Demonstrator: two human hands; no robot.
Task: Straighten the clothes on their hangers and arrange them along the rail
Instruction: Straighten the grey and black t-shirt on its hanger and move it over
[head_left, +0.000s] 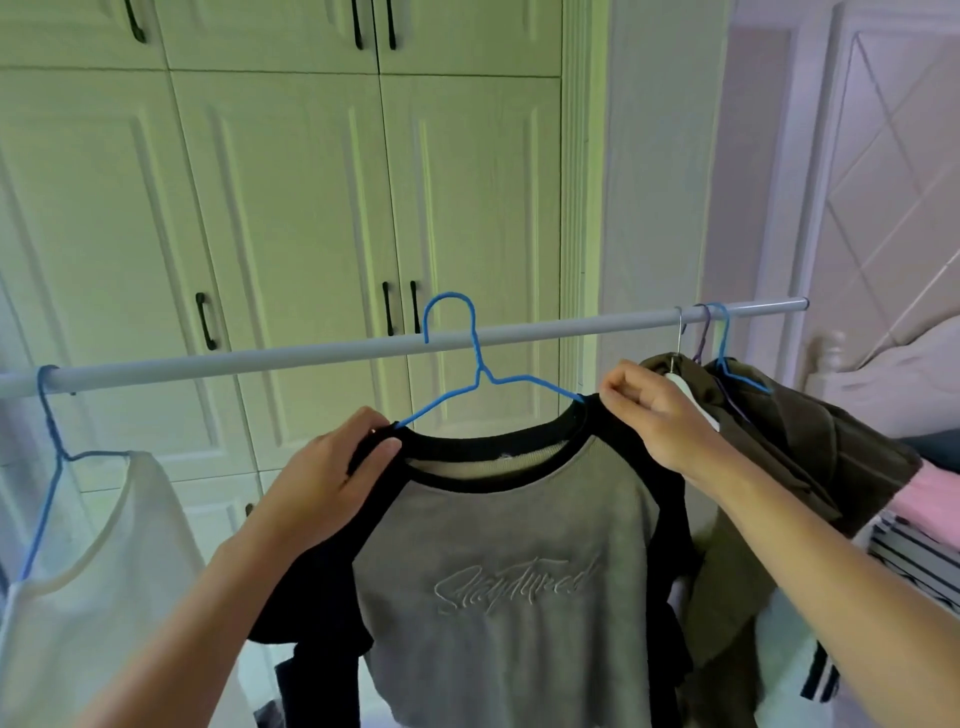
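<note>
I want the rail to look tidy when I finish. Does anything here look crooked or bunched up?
Yes. The blue hanger under the grey and black sweatshirt tilts, its left arm lower. The left hand and right hand pinch its shoulders. At the right end of the rail, brown clothes are crowded and rumpled.

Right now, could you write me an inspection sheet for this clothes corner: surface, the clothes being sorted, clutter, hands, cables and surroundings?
Surface: grey rail runs across the view, rising to the right; no table seen.
Job's things: grey sweatshirt with black sleeves on a blue hanger mid-rail; white top on another blue hanger at the left; olive garment bunched at the right end, under three hooks.
Clutter: pink and striped fabrics at the right edge.
Hands: left hand pinches the sweatshirt's left shoulder; right hand pinches its right shoulder.
Cables: nothing seen.
Surroundings: pale wardrobe doors with black handles behind; quilted headboard at the right.
</note>
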